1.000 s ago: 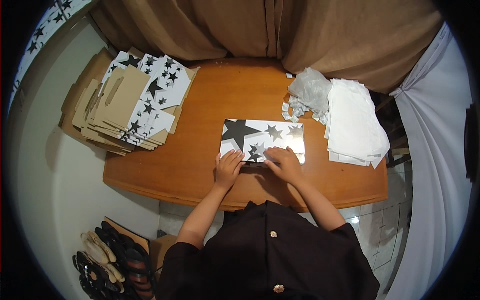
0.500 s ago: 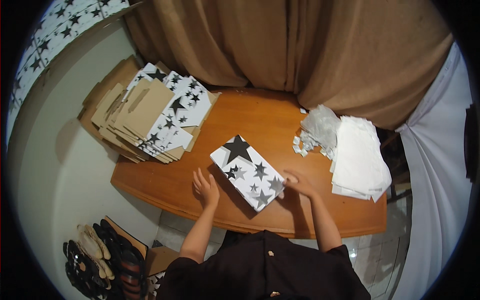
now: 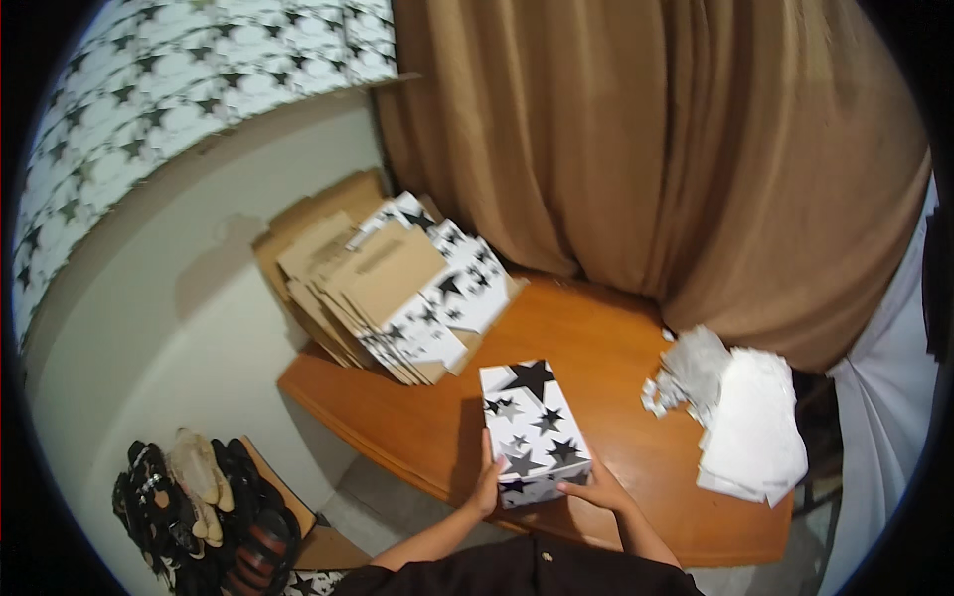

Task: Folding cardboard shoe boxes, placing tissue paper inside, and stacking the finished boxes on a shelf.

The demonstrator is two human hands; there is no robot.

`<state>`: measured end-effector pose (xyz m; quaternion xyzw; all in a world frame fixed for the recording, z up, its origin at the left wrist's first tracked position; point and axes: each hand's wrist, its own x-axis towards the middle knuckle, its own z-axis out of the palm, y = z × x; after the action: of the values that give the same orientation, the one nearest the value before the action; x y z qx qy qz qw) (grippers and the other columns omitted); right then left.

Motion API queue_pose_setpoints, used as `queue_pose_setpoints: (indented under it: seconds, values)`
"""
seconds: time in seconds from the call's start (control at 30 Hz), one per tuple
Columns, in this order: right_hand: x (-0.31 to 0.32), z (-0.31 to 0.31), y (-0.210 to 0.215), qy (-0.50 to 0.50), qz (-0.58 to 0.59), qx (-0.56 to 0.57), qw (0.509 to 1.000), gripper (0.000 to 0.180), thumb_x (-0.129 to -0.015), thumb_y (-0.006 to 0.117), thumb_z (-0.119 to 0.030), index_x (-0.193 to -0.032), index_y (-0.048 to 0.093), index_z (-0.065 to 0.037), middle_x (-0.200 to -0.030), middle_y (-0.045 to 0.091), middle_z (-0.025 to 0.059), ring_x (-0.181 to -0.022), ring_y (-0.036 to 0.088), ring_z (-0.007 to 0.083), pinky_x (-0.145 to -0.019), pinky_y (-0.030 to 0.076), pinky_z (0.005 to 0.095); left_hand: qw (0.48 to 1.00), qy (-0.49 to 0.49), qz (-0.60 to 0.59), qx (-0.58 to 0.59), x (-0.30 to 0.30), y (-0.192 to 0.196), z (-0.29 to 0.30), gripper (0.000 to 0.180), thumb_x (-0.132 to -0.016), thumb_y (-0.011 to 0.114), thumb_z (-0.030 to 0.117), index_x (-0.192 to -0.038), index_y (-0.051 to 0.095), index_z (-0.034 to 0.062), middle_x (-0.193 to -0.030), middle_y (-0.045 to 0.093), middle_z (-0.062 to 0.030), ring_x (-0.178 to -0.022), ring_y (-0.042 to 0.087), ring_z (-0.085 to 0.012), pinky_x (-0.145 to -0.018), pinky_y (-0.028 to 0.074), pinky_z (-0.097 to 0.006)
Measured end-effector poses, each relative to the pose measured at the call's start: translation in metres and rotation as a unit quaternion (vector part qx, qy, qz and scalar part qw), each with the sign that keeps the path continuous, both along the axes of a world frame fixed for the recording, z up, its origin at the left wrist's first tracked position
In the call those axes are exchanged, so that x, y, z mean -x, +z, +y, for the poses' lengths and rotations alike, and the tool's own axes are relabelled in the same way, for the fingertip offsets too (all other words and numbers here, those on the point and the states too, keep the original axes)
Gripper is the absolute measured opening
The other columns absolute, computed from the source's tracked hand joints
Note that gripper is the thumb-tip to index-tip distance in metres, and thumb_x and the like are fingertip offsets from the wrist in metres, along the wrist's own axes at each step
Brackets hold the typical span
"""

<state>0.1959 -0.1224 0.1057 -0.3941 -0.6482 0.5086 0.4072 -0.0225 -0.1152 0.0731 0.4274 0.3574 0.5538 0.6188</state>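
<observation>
A closed white cardboard box (image 3: 537, 422) with black and grey stars is between my two hands near the table's front edge. My left hand (image 3: 485, 482) grips its left side, the fingers running along the wall. At the near right corner my right hand (image 3: 599, 487) holds it, thumb across the near end. Whether the box's underside touches the table cannot be made out. The undersides of my fingers are hidden by the box.
Flattened star-print cartons (image 3: 397, 288) are stacked at the table's back left. White paper sheets (image 3: 755, 427) and a clear plastic bag (image 3: 696, 368) with small packets lie at the right. Several pairs of shoes (image 3: 204, 507) sit low at the left. A brown curtain (image 3: 616, 129) hangs behind.
Both hands have closed on the box; earlier the left was apart from it. The box has turned and come nearer to me. The whole view has shifted, showing more of the wall.
</observation>
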Motion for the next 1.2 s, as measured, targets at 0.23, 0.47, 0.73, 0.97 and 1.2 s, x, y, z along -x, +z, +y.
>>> queue_pose_setpoints:
  seconds: [0.23,0.47,0.73,0.97,1.2]
  values:
    - [0.108,-0.005,0.046,0.012,0.110,-0.121,0.987,0.093,-0.071,0.077,-0.017,-0.141,0.017,-0.002,-0.147,0.018,0.0207,-0.135,0.022,0.0298,-0.107,0.022,0.0414,0.985,0.083,-0.061,-0.139,0.096,0.122,-0.047,0.079,-0.081,0.038,0.007,-0.144,-0.010,0.0046,-0.151,0.002,-0.0133,-0.138,0.008,-0.0219,-0.110,0.008,-0.029]
    - [0.265,-0.025,0.104,0.102,0.247,-0.349,0.898,0.091,-0.070,0.080,-0.020,-0.136,0.016,-0.019,-0.130,0.030,0.0142,-0.113,0.044,0.0275,-0.092,0.041,0.0401,0.927,0.174,0.161,-0.290,0.224,0.217,-0.137,0.081,-0.083,0.040,0.016,-0.142,-0.013,0.0005,-0.151,-0.014,-0.0130,-0.140,-0.010,-0.0225,-0.111,-0.003,-0.035]
    - [0.426,-0.079,0.212,0.189,0.337,-0.496,0.778,0.079,-0.072,0.077,-0.029,-0.131,0.026,-0.016,-0.140,0.018,0.0313,-0.128,0.030,0.0431,-0.102,0.030,0.0494,0.804,0.361,0.256,-0.397,0.342,0.290,-0.250,0.081,-0.084,0.041,0.032,-0.143,-0.003,-0.0025,-0.152,-0.005,-0.0156,-0.140,0.000,-0.0255,-0.111,0.001,-0.037]
    - [0.527,-0.118,0.335,0.231,0.460,-0.543,0.663,0.082,-0.067,0.081,-0.018,-0.131,0.030,-0.009,-0.140,0.023,0.0277,-0.130,0.031,0.0377,-0.102,0.032,0.0434,0.688,0.431,0.254,-0.525,0.386,0.400,-0.302,0.119,-0.068,0.058,0.071,-0.144,-0.009,0.0091,-0.147,0.017,-0.0178,-0.134,0.025,-0.0321,-0.108,0.023,-0.045]
    - [0.576,-0.135,0.459,0.142,0.506,-0.634,0.567,0.077,-0.069,0.078,-0.009,-0.133,0.036,-0.005,-0.140,0.027,0.0224,-0.127,0.037,0.0332,-0.099,0.037,0.0364,0.437,0.578,0.424,-0.544,0.454,0.481,-0.320,0.079,-0.069,0.078,0.012,-0.134,0.034,0.0000,-0.131,0.043,-0.0130,-0.123,0.040,-0.0237,-0.103,0.032,-0.035]
